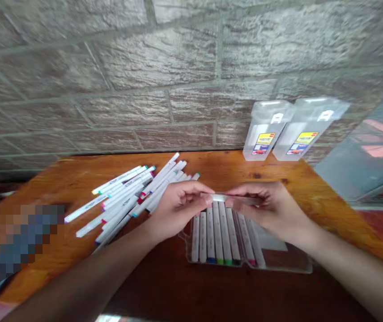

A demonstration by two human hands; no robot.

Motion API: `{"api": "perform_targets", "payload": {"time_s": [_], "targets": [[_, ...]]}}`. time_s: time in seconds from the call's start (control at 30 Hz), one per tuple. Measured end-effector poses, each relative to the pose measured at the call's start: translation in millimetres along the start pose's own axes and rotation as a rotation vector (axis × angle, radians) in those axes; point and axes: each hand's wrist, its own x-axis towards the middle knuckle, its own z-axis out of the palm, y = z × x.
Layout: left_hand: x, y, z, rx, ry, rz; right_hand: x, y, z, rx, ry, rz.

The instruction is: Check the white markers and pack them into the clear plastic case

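Note:
A white marker [219, 197] lies sideways between my two hands, above the far side of an open clear plastic case [294, 264]. The fingertips of my left hand [180, 205] pinch its left end. My right hand [270, 205] grips the other end with thumb and fingers, covering much of it. Below them, several white markers [216, 235] stand side by side in the case, some showing blue, green or black ends. A few more, one with a magenta end, lean toward the case's right half.
A loose pile of white markers [124, 197] with coloured ends lies left of my hands on the wooden table [225, 167]. Two clear plastic boxes [261, 129] with yellow labels stand at the back right against the brick wall [191, 94]. Pixelation hides the left edge.

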Motion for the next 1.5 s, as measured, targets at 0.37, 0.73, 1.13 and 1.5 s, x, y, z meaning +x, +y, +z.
{"api": "perform_targets", "payload": {"time_s": [0.37,0.73,1.13,1.5], "targets": [[3,-4,-7.6,-0.169,0.066,-0.004,6,-2,-7,0.116,0.064,0.056],[5,-5,-7.6,-0.314,0.111,-0.018,6,2,-9,0.208,0.083,0.084],[7,-4,-8.1,-0.450,0.171,-0.047,3,0,-10,0.393,0.103,0.157],[7,0,-8.7,-0.515,0.195,-0.082,4,-5,-11,0.543,0.084,0.166]]}}
